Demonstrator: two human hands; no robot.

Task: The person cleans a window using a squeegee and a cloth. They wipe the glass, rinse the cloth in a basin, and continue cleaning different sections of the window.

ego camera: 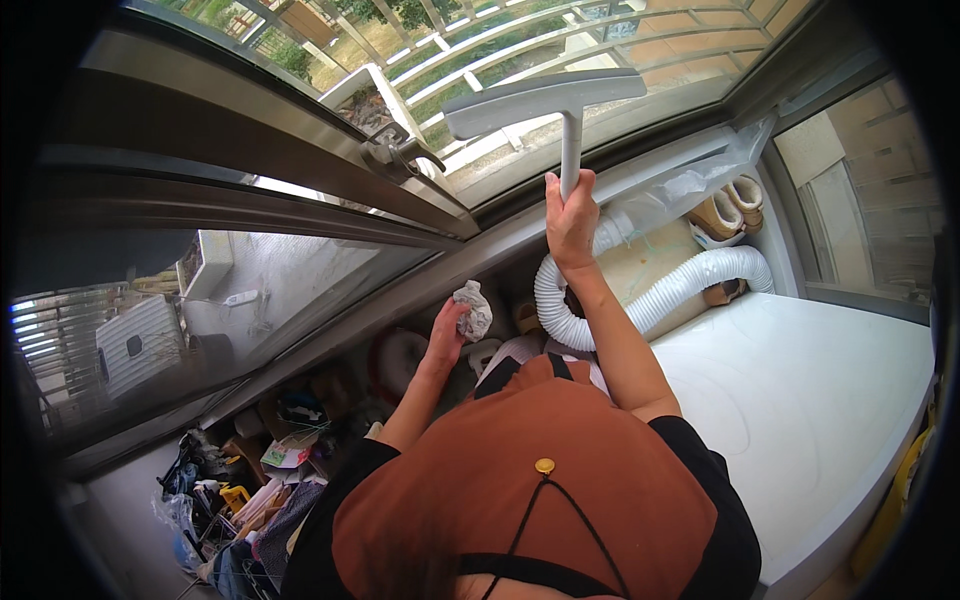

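My right hand point(572, 225) is closed round the handle of a grey window squeegee point(544, 97), its blade raised in front of the window pane point(510, 56). Whether the blade touches the glass I cannot tell. In my left hand point(446, 330) is a crumpled whitish cloth or paper wad point(473, 311), held low, short of the window sill point(360, 330). A dark latch handle point(401, 154) sits on the window frame, left of the squeegee blade.
A white corrugated hose point(559, 307) loops beside my right forearm. Furry-lined shoes point(727, 206) stand behind it. A white tabletop point(795, 375) lies at right. Mixed household items point(255, 502) are piled at lower left. Outside the glass are metal bars point(480, 79).
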